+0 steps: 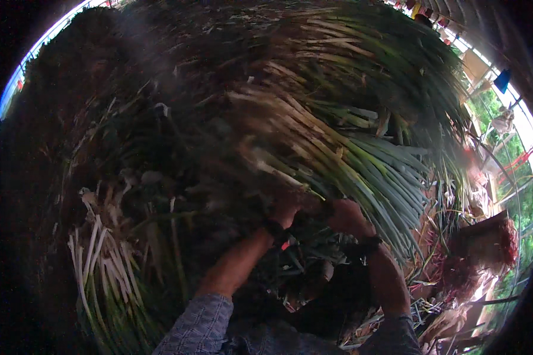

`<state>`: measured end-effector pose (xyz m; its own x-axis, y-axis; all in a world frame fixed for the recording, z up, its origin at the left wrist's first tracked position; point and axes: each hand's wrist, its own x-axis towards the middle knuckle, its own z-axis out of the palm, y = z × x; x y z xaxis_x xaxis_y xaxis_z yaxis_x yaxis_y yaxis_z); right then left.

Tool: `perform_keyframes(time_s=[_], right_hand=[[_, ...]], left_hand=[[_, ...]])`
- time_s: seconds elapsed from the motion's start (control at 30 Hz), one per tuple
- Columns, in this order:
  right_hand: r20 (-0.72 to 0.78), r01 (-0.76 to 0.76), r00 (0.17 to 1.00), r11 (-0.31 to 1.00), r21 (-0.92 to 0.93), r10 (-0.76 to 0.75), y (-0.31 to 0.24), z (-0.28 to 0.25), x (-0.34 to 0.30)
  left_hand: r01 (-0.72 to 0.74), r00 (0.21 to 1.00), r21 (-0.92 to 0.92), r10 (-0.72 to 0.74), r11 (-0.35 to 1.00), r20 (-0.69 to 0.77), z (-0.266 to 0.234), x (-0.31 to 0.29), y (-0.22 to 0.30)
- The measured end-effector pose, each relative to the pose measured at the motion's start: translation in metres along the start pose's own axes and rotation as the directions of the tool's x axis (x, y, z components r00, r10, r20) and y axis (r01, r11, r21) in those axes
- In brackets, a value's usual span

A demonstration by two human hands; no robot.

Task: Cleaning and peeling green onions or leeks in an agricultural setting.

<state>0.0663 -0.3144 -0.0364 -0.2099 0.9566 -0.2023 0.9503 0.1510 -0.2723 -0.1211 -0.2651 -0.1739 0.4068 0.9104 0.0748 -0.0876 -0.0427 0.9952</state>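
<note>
Both my hands work low in the middle, close together, in front of a large pile of green onions. My left hand (285, 208) is closed around a green onion (278, 172), whose pale stem slants up and left from the fingers. Just to its right, my right hand (348, 219) has its fingers curled in. Shadow and blur hide what lies in them. Right beyond the hands a thick bundle of green onions (331, 145) lies with pale ends to the upper left and green leaves fanning to the lower right.
A separate bunch of green onions (103, 254) lies at the lower left, white ends up. More green onions (391, 53) are heaped at the back. A mass of reddish strands (506, 239) sits at the right, beside scattered leaf scraps and a bright netted or framed opening.
</note>
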Motion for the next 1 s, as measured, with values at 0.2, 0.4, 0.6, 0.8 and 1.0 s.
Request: perform_keyframes(time_s=[0.2, 0.4, 0.6, 0.8, 1.0], right_hand=[[-0.054, 0.073, 0.996, 0.994, 0.084, -0.069, -0.015, 0.000, 0.014], [-0.053, 0.096, 0.994, 0.995, 0.016, -0.095, -0.012, 0.015, 0.027], [-0.039, 0.108, 0.994, 0.994, 0.023, -0.107, -0.035, 0.005, 0.031], [-0.040, 0.122, 0.992, 0.992, 0.031, -0.121, -0.046, 0.010, 0.051], [0.065, 0.030, 0.997, 1.000, 0.007, -0.030, -0.018, 0.011, 0.033]], left_hand=[[0.125, 0.992, 0.441, -0.125, 0.889, -0.030, -0.004, 0.007, -0.050], [0.193, 0.965, -0.722, -0.261, 0.664, 0.018, 0.002, -0.005, -0.032], [0.089, 0.991, 0.081, -0.096, 0.993, 0.089, -0.005, -0.004, -0.016], [-0.126, 0.960, -0.036, 0.113, 0.991, -0.255, 0.005, -0.002, -0.085], [-0.127, 0.979, -0.244, 0.082, 0.961, -0.185, 0.020, -0.006, -0.062]])
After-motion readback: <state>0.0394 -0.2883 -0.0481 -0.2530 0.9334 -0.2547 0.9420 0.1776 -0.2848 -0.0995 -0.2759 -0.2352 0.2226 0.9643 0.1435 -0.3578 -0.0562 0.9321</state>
